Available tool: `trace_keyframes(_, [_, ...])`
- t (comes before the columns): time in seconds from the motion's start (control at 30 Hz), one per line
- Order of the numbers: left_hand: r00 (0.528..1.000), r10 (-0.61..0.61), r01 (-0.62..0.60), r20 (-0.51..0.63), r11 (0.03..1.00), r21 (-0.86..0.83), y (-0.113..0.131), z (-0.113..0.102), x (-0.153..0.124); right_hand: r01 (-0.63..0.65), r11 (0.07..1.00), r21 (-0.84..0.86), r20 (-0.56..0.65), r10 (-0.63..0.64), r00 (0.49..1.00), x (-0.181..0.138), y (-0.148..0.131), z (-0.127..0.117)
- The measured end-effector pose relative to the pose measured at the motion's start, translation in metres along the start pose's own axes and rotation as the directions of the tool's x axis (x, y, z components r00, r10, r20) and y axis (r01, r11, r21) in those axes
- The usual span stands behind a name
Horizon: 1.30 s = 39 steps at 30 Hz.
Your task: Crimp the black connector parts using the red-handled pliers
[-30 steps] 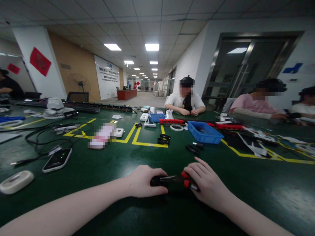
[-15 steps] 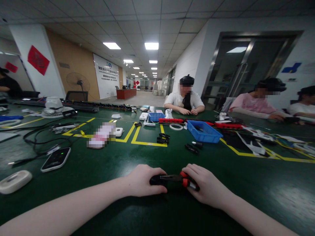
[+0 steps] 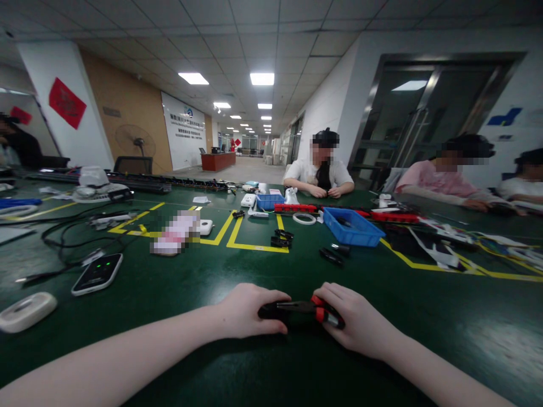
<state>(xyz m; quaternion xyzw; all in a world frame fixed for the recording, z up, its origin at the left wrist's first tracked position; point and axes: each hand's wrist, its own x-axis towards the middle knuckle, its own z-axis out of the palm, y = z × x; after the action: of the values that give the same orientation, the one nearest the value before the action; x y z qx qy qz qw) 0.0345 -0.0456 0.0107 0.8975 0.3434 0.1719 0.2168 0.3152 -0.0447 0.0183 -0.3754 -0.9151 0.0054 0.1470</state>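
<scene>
My right hand (image 3: 350, 322) is wrapped round the red-and-black handles of needle-nose pliers (image 3: 299, 306), whose jaws point left. In my left hand (image 3: 250, 311) is a small black part (image 3: 267, 310), gripped between thumb and fingers; its exact kind I cannot make out. The plier tips reach this part and overlap it, though whether they clamp it is unclear. Both hands are just above the green table (image 3: 237, 367). Beyond my right hand lie black pieces (image 3: 331, 256), and several more black pieces (image 3: 281, 238) sit within a yellow-taped area.
A blue bin (image 3: 352, 229) stands beyond my right hand. To the left are a phone (image 3: 172, 234), a black-faced device with green lights (image 3: 97, 274), a white oval object (image 3: 27, 312) and black cables (image 3: 63, 237). A person (image 3: 320, 169) sits across the table.
The fingers of my left hand have shifted slightly around the black part. The pliers and my right hand are almost where they were.
</scene>
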Motion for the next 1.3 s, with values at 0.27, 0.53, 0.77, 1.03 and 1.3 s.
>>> trace_keyframes(0.27, [1.000, 0.017, -0.017, 0.001, 1.000, -0.001, -0.004, 0.003, 0.001, 0.016, 1.000, 0.015, -0.012, -0.015, 1.000, 0.000, -0.001, -0.003])
trace_keyframes(0.53, [1.000, 0.008, -0.008, 0.002, 1.000, 0.021, -0.004, 0.003, 0.001, 0.023, 1.000, -0.007, -0.019, -0.023, 1.000, 0.001, -0.002, -0.002])
trace_keyframes(0.77, [1.000, 0.015, -0.015, -0.009, 0.999, 0.030, -0.006, 0.004, 0.000, 0.009, 1.000, 0.009, 0.001, -0.009, 1.000, 0.001, -0.001, -0.002])
trace_keyframes(1.03, [1.000, 0.008, -0.008, -0.012, 0.998, 0.068, -0.004, 0.004, 0.000, 0.027, 1.000, 0.009, -0.007, -0.027, 1.000, 0.001, 0.000, -0.001])
trace_keyframes(1.3, [0.999, 0.017, -0.012, -0.033, 0.991, 0.135, -0.002, 0.005, -0.003, 0.043, 0.999, 0.015, -0.027, -0.042, 0.999, 0.000, 0.009, 0.008])
